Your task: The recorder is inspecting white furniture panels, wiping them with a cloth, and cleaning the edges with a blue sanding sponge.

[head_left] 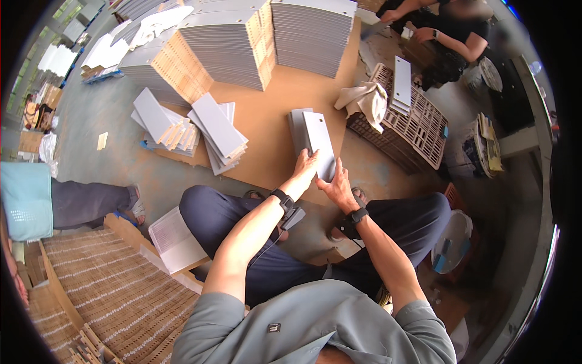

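In front of me is a long grey board (319, 136) with a small hole near its far end. My left hand (305, 165) is closed on its left side, close to the near end. Thumb and fingers of my right hand (337, 183) hold the board's near right corner. Just left of the board, and partly covered by it, stands a small stack of similar grey boards (297, 124). Two looser piles of grey boards lie further left, one fanned pile (219, 130) and one with pale ends (159, 121).
Tall stacks of grey boards (312, 36) rise at the far side of the brown sheet (279, 97). A slatted plastic crate (418, 124) at the right bears a cloth (367, 103) and boards. Another person (454, 36) works beyond it. Woven bamboo-like matting (115, 267) lies lower left.
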`<state>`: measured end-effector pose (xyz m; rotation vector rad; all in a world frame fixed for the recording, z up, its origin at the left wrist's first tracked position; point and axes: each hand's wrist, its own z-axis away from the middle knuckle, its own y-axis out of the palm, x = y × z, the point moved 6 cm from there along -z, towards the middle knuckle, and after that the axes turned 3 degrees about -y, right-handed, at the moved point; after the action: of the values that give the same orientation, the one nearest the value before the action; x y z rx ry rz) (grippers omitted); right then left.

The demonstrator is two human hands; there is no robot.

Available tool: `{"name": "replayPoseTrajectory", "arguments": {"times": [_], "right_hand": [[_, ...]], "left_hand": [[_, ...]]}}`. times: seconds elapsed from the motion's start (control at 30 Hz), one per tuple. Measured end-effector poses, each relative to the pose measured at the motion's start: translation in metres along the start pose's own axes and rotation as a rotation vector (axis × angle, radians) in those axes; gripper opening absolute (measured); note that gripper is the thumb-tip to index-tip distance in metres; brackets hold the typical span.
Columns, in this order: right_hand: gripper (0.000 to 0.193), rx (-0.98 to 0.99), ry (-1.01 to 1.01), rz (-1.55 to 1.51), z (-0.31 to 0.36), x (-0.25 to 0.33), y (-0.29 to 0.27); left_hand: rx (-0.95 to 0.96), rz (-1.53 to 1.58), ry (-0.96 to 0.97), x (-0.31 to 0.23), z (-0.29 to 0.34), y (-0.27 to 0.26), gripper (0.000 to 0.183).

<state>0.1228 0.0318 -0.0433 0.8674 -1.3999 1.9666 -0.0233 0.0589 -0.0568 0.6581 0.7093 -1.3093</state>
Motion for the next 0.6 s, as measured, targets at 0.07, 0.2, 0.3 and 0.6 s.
{"name": "replayPoseTrajectory", "arguments": {"times": [0.07, 0.2, 0.3, 0.6], "right_hand": [[0.11, -0.05, 0.001, 0.059, 0.013, -0.006, -0.02], [0.075, 0.206, 0.156, -0.966, 0.032, -0.01, -0.059], [0.07, 0.385, 0.121, -1.547, 0.057, -0.005, -0.081], [0.071, -0.241, 0.05, -0.839, 0.044, -0.029, -0.156]], "left_hand": [[-0.064, -0.037, -0.028, 0.007, 0.002, 0.022, 0.071], [0.231, 0.304, 0.105, 0.009, -0.015, 0.063, 0.036], [0.53, 0.291, -0.052, -0.007, 0.01, 0.107, 0.038], [0.527, 0.069, 0.04, -0.011, 0.023, 0.149, 0.059]]}}
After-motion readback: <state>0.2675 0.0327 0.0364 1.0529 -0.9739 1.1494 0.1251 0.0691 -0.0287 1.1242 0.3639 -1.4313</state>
